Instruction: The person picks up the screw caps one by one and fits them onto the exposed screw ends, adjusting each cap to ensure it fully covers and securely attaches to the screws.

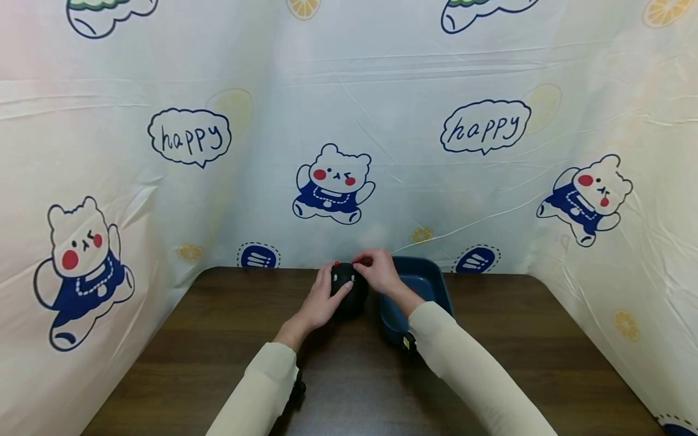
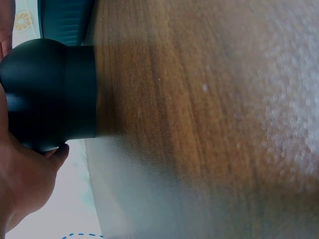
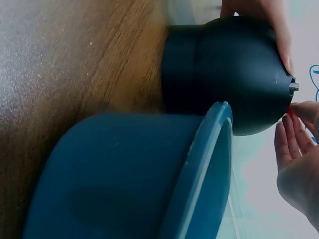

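Note:
A black, ball-shaped object (image 1: 351, 301) with a short cylindrical base (image 2: 80, 92) stands upright on the wooden table. Small metal screw-like studs (image 3: 294, 86) stick out near its top, and a bit of red shows there in the head view. My left hand (image 1: 320, 303) grips its left side, with the thumb across the front and fingers round behind. At the top right of the ball, my right hand (image 1: 378, 272) pinches a small red piece (image 3: 291, 110) between thumb and fingertips. Those fingertips hide most of the red piece.
A deep blue plastic bin (image 3: 114, 169) stands on the table right beside the black object, under my right forearm. The brown wooden table (image 1: 349, 387) ends at the back against a white printed curtain (image 1: 403, 200), which also hangs along both sides.

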Available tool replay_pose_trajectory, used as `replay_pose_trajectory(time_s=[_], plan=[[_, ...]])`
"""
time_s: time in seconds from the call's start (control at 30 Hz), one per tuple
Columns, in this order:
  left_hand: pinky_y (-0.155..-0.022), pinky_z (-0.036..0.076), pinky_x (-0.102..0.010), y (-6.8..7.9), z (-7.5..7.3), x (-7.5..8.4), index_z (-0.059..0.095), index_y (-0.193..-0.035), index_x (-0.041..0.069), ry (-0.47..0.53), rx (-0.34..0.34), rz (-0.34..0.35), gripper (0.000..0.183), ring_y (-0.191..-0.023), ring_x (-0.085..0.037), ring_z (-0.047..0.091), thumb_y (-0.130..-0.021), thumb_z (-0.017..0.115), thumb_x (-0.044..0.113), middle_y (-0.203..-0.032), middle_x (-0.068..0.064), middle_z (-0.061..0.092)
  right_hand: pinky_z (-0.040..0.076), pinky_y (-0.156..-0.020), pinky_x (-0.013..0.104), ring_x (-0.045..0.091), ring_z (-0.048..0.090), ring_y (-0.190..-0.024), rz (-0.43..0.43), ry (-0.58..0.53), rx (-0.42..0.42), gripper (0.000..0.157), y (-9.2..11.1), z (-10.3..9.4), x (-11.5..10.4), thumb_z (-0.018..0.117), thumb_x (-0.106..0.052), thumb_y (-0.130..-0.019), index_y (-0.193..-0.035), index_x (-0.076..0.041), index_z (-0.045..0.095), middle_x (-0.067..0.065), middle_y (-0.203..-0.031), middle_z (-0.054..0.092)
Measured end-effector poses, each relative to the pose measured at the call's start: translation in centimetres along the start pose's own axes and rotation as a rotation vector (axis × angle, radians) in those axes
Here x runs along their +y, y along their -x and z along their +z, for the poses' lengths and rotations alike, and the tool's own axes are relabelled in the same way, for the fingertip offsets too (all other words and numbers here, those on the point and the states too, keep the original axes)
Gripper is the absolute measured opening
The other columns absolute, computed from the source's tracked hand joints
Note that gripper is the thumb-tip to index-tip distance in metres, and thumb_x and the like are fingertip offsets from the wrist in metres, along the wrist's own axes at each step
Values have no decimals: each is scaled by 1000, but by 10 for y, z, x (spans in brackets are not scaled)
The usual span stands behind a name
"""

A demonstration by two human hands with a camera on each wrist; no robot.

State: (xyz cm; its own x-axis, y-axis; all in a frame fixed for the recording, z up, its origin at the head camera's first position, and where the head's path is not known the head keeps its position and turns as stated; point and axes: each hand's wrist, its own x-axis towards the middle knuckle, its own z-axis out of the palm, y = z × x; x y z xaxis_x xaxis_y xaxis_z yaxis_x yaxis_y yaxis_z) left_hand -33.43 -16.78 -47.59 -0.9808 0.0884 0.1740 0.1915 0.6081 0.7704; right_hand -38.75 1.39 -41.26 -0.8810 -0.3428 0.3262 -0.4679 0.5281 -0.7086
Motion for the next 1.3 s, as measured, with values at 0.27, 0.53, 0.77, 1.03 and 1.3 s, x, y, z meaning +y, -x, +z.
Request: replay_pose_trajectory(time_s=[0.27, 0.53, 0.77, 1.03, 1.3], plan=[[-117, 32, -57, -3, -1, 1, 15, -163, 16, 23, 7, 17, 92, -140, -34, 38, -97, 49, 70, -164, -11, 21, 56, -89, 41, 20, 66, -97, 25, 19, -30, 13, -3, -2, -2, 70, -12, -98, -106, -8, 79, 3, -103, 74], [-117, 31, -58, -3, -2, 0, 15, -163, 14, 23, 4, 27, 93, -141, -34, 37, -97, 48, 71, -164, -11, 21, 55, -90, 43, 23, 65, -100, 14, 21, -85, 16, -2, -4, -4, 66, -9, -100, -112, -7, 76, 6, -109, 73], [-117, 31, -59, -1, -1, 0, 15, -163, 13, 27, 4, 22, 92, -141, -35, 37, -98, 48, 69, -164, -11, 21, 54, -94, 44, 24, 64, -104, 8, 25, -141, 21, 1, -7, -3, 63, -7, -101, -119, -8, 73, 6, -114, 72], [-117, 32, -57, -1, 1, -1, 15, -162, 12, 11, 10, 26, 90, -142, -32, 37, -99, 48, 67, -162, -11, 24, 54, -94, 46, 26, 65, -108, -9, 37, -185, 27, 6, -16, -4, 63, -6, -100, -126, -10, 70, 8, -120, 71], [-118, 30, -58, 0, 1, 1, 15, -162, 12, 6, 11, 34, 89, -143, -32, 35, -100, 48, 67, -162, -11, 23, 55, -91, 43, 23, 66, -103, -42, 125, -236, 23, 10, -34, 3, 64, -8, -99, -121, -6, 69, 11, -120, 70]])
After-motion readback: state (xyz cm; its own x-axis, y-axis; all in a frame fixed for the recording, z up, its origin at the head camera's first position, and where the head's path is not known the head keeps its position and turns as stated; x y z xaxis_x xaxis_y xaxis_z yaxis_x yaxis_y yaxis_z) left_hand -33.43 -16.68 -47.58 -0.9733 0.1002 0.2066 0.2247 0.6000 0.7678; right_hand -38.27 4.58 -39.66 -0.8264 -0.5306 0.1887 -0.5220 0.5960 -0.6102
